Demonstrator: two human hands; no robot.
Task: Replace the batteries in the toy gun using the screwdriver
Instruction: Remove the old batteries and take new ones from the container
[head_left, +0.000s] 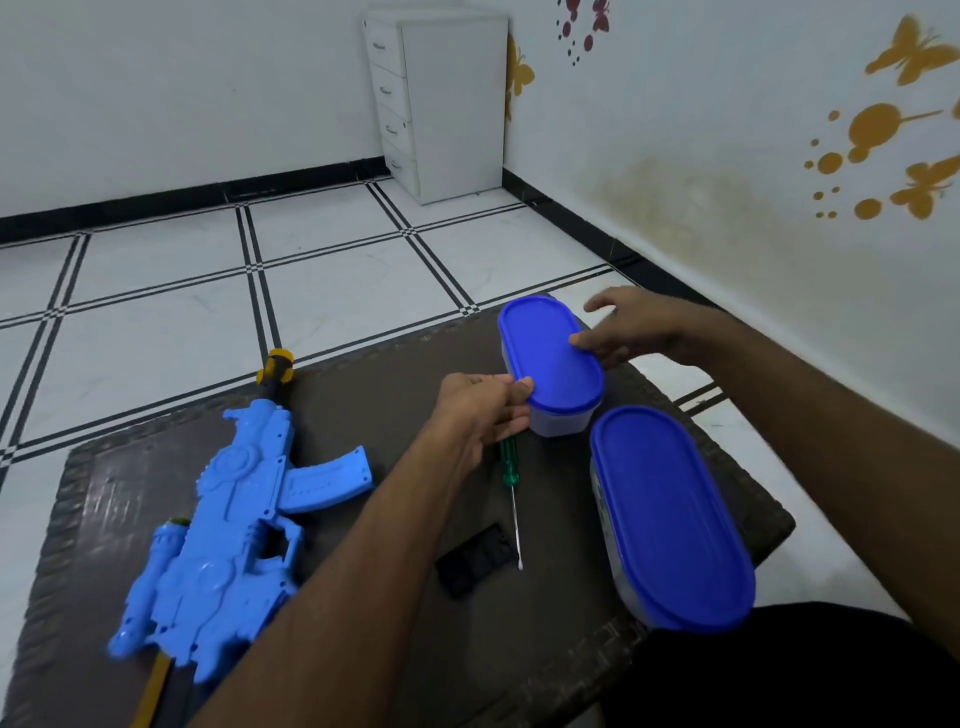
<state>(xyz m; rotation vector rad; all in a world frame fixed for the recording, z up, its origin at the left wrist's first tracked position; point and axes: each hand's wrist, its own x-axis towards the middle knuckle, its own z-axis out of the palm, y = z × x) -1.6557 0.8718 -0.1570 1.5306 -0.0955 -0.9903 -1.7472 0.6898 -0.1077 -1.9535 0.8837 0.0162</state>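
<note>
Toy gun lies flat on the left of the dark table, muzzle toward the far edge, untouched. Screwdriver rests in the middle of the table, green handle far, tip near. Just left of its tip lies a small black cover — probably the battery door, already off the toy gun, though I cannot confirm that.

Both hands are on the far box, one of two blue-lidded boxes on the right side. Left hand grasps its near end, thumb on the lid rim, fingers curled under against the wall — looks like bracing. Right hand meets the far-right edge of the lid, fingers bent at the rim; whether it truly grips or only touches I cannot tell. Judgement: lid is about to be prised off, presumably to reach batteries.

Near box stands closed, close by.

No brand, label or readable writing anywhere — the wall carries only butterfly stickers.
</note>
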